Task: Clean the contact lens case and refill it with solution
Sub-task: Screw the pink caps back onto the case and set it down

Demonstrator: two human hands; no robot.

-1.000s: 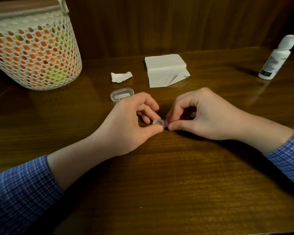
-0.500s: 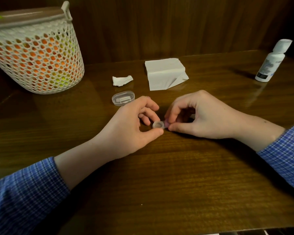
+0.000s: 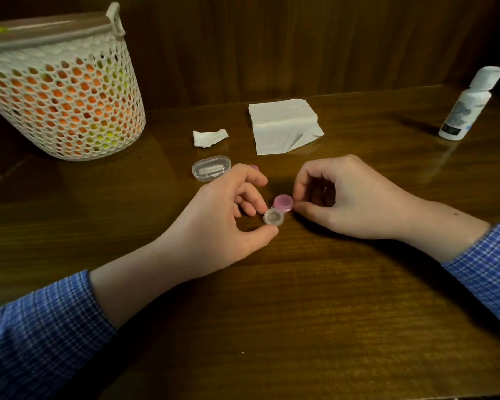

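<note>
Two hands meet over the small clear twin-well lens case (image 3: 274, 217) below the folded white tissue (image 3: 283, 127): left hand (image 3: 228, 215) pinching its open well, right hand (image 3: 355, 197) pinching the pink round cap (image 3: 283, 203), which may cross-thread or tip the case.

My left hand (image 3: 223, 215) low, fingers curled, thumb and fingertips pinching. My right hand (image 3: 355, 200) opposite, thumb and forefinger pinching. Forearms angled inward.
</note>
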